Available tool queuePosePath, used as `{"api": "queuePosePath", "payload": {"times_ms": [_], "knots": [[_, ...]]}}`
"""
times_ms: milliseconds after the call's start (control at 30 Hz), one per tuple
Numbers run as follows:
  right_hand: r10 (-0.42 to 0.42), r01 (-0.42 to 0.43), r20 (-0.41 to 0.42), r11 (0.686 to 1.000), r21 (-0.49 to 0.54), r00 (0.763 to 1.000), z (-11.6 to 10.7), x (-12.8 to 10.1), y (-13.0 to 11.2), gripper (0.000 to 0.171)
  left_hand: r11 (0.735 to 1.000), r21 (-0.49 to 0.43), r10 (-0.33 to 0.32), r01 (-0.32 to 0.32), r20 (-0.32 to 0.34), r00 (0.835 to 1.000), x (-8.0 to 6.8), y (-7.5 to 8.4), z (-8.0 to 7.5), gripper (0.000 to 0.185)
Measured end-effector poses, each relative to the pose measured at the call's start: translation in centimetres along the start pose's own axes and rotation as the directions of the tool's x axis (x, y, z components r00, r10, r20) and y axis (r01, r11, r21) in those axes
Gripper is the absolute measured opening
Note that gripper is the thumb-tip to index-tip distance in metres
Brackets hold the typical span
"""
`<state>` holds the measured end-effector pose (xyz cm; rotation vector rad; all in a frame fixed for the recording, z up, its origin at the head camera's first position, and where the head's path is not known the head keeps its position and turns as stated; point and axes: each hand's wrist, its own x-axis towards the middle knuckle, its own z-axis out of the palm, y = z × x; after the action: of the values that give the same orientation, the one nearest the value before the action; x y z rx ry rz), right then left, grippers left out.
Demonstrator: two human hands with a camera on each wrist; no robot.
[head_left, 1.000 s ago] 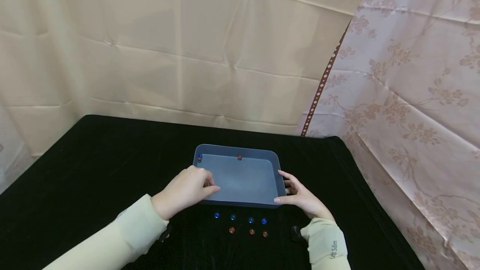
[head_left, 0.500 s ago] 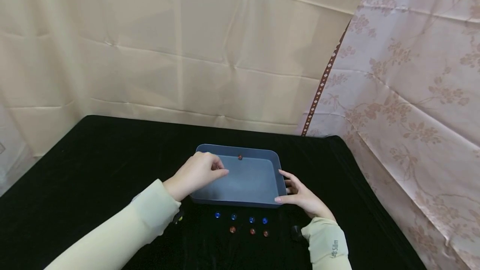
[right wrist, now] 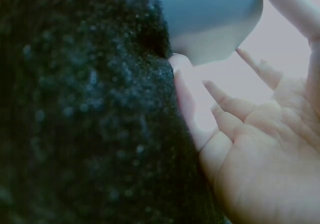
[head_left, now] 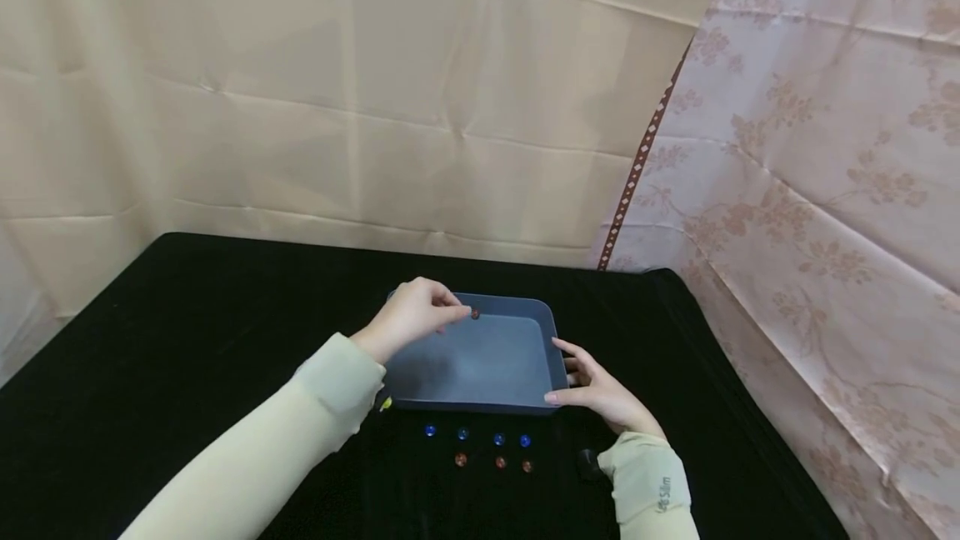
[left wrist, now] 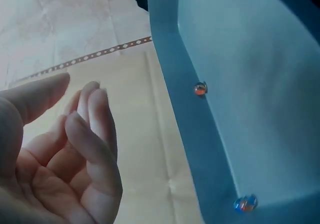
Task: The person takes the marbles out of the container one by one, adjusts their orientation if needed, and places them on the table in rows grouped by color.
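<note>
Left hand point(head_left: 411, 317) is over the far-left part of the grey tray point(head_left: 480, 394), fingers loosely curled and bunched, fingertips just beside the orange marble point(head_left: 475, 314) at the tray's far wall; the wrist view shows the fingers empty, gripping nothing, the marble apart from them. Right hand point(head_left: 596, 390) is at the tray's 3 o'clock side, fingers straight and relaxed, thumb tip against the near-right corner, the other fingers along the right wall, nothing clenched. A blue marble point(left wrist: 245, 203) sits in the tray's far-left corner, seen only from the left wrist; in the head view the left hand covers it. At the tray's 6 o'clock, on the black counter point(head_left: 187, 332), lie two rows of marbles: four blue marbles point(head_left: 477, 437) nearer the tray, three orange marbles point(head_left: 495, 462) just behind them toward the person. Pale sleeves point(head_left: 300, 423) cover both forearms. Beige curtain point(head_left: 300, 90) behind, floral curtain point(head_left: 825, 190) at 3 o'clock.
</note>
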<state>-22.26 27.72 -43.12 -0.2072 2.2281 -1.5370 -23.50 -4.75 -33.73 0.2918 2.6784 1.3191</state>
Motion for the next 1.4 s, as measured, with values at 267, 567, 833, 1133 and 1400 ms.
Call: {"api": "queuePosePath", "payload": {"times_ms": [267, 567, 833, 1133, 1400], "knots": [[-0.007, 0.007, 0.005, 1.000, 0.001, 1.000, 0.1, 0.2, 0.0, 0.084, 0.990, -0.129, -0.054, 0.049, -0.035, 0.998, 1.7, -0.4, 0.9, 0.025], [-0.011, 0.011, 0.007, 1.000, -0.004, 1.000, 0.1, 0.1, 0.0, 0.084, 0.985, -0.160, -0.078, 0.068, -0.062, 0.995, 3.1, -1.5, 2.0, 0.029], [-0.015, 0.015, 0.003, 1.000, -0.016, 1.000, 0.1, 0.1, -0.2, 0.084, 0.985, -0.155, -0.091, 0.080, -0.066, 0.994, 4.2, -2.3, 2.4, 0.030], [0.000, 0.000, 0.009, 1.000, 0.003, 1.000, -0.1, 0.0, 0.0, 0.084, 0.986, -0.133, -0.113, 0.104, -0.061, 0.992, 5.4, -2.2, 3.0, 0.027], [0.010, -0.010, 0.015, 1.000, 0.007, 1.000, 0.0, 0.2, -0.1, 0.084, 0.989, -0.077, -0.119, 0.123, 0.054, 0.991, 6.0, -2.5, 3.3, 0.029]]}}
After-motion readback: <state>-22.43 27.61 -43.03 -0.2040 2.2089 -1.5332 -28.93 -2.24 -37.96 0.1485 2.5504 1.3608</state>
